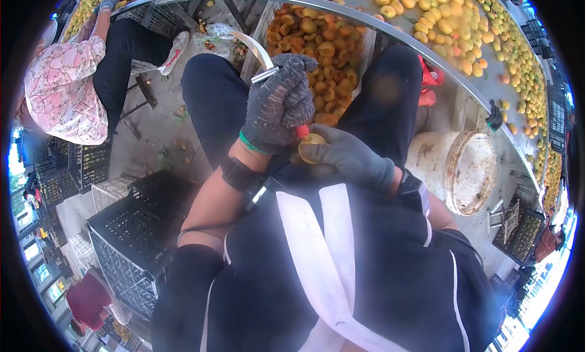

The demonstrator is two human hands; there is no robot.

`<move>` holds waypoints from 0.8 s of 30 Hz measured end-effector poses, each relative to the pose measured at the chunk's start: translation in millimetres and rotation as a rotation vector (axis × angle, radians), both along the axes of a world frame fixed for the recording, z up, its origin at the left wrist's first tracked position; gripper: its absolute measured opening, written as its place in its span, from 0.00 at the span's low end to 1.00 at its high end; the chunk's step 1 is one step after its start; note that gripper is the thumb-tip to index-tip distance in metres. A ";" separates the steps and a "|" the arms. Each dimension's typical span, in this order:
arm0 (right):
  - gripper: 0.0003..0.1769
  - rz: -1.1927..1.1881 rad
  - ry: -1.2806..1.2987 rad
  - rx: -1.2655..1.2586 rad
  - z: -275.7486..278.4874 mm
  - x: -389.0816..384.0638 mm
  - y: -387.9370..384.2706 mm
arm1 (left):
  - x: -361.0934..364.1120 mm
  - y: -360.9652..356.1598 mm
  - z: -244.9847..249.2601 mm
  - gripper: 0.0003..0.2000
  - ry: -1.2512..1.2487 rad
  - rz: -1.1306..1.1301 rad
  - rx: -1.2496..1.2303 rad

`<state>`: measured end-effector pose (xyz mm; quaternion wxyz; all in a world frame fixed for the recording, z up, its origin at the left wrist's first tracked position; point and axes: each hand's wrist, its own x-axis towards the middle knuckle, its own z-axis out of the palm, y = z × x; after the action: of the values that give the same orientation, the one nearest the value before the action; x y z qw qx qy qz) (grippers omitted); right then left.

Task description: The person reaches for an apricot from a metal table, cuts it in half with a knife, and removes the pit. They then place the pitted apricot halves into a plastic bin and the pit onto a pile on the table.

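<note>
My left hand (279,102), in a dark grey knitted glove, is closed around a knife with a curved blade (256,49). The blade points up and to the left, away from the fruit. A red handle end (301,131) shows below the fist. Just to its right, my right hand (353,158), in a smoother grey glove, grips a yellow apricot (312,148) between thumb and fingers. The two hands meet closely above my lap. Beyond them, between my knees, a crate holds many halved apricots (317,53).
A metal-rimmed table (390,29) heaped with apricots (442,17) curves across the top and right. On the right lies a stained white bucket (469,172). Black crates (137,218) stand at left. A person in a pink patterned top (67,87) sits at upper left.
</note>
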<state>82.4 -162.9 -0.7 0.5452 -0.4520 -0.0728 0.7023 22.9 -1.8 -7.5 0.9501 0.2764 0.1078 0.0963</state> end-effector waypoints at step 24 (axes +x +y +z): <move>0.14 -0.174 -0.161 0.215 -22.5 16.8 0.4 | 14.5 41.0 35.8 0.11 -0.309 0.128 -0.104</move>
<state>99.2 -162.5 -23.2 0.6414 -0.4506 -0.1516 0.6022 37.5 39.2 28.3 0.9603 0.2012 -0.0171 0.1924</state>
